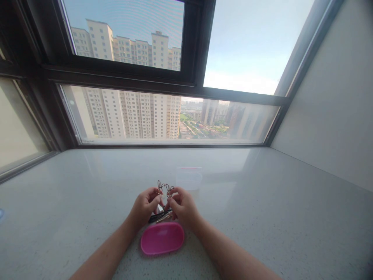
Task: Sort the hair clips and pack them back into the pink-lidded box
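Between the thumb and fingers of my left hand (147, 204) is a small dark wire piece shaped like a rabbit head (160, 187), with two looped ears. My right hand (183, 206) pinches a second, matching rabbit-shaped wire piece (169, 190). The two pieces stand upright side by side, close together. Under my hands lies a black cable bundle (159, 216), partly hidden by my fingers, along with a thin pale metallic item (165, 216). Nearest to me sits a pink oval dish (162, 238), just below both hands.
A clear plastic zip bag (189, 179) lies flat beyond my right hand. The pale speckled sill (247, 217) runs up to a dark-framed window (175, 146). A white wall (332, 116) bounds the right side. A small bluish object (1, 214) shows at the left edge.
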The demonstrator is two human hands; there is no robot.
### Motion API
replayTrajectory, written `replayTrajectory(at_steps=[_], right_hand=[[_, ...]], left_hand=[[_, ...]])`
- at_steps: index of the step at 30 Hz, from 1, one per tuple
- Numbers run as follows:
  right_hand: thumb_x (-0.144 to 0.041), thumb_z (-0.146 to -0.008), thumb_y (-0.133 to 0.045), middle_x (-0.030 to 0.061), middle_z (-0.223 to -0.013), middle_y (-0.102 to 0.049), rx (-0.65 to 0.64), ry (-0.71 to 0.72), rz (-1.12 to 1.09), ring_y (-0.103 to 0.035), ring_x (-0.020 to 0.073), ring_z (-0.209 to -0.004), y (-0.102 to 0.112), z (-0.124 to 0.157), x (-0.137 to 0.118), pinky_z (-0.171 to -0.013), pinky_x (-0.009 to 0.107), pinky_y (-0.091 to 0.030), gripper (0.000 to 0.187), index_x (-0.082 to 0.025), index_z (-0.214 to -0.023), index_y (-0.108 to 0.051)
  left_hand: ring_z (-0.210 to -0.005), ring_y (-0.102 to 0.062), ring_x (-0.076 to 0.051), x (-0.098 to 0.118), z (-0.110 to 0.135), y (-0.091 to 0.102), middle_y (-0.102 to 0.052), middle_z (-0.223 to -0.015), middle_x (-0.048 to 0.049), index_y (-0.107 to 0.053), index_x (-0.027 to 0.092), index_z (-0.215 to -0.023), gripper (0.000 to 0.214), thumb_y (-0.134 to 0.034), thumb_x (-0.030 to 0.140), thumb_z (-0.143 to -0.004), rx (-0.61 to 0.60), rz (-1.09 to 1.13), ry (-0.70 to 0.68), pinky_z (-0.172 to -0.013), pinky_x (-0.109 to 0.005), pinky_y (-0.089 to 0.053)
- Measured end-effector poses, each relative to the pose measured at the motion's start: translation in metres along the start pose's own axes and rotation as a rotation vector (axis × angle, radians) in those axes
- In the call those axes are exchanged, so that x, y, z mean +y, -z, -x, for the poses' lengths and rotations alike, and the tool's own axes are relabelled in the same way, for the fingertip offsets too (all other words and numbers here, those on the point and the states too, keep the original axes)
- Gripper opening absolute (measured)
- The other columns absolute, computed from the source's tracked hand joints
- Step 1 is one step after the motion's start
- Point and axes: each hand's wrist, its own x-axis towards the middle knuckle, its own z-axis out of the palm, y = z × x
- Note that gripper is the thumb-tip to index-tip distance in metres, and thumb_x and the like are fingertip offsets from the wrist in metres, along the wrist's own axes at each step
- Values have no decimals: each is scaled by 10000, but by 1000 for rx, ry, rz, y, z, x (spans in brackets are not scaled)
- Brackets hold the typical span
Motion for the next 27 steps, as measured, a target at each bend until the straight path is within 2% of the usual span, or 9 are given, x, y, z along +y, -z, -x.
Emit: replayTrajectory(at_steps=[16, 27], right_hand=[[-389, -728, -545, -23, -586, -617, 3, -7, 19, -409, 46, -293, 1, -2, 4, -284, 147, -346, 284, -169, -893, -470], [-358, -750, -531, -25, -591, -612, -6, 30, 13, -399, 43, -289, 1, -1, 5, -278, 147, -342, 247, -171, -897, -463]], left_hand=[[-400, -469, -87, 0, -1, 0, -598, -588, 16, -523, 151, -846, 177, -510, 306, -762, 12, -23, -8, -402, -187, -365], [-407, -454, -77, -1, 0, 1, -601, -594, 22, -511, 158, -848, 142, -494, 282, -781, 5, -22, -17, -404, -178, -362]])
